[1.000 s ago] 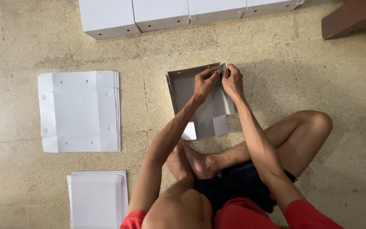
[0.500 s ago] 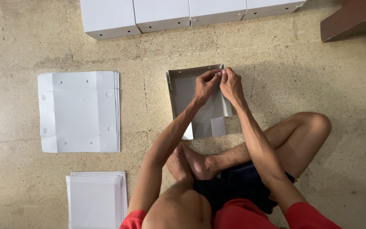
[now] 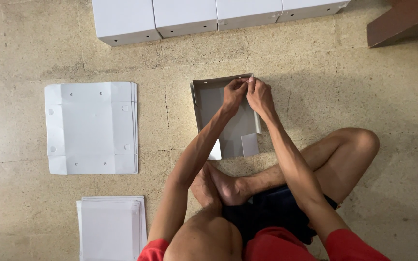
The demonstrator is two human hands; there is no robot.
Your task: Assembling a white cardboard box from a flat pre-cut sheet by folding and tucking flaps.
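Cardboard, a flat white sheet with folds and holes (image 3: 91,127), lies far left on the floor. Next comes the half-folded grey cardboard box (image 3: 223,116), in front of the crossed legs, long side pointing away from the person. Left hand (image 3: 233,94) and right hand (image 3: 260,96) pinch its far right corner. Since before, the hands barely moved.

The half-folded box (image 3: 221,113) is showing matt grey cardboard inside; the flat blanks (image 3: 92,126) are looking like smooth white card, lying on a rough, speckled beige stone floor (image 3: 354,87).
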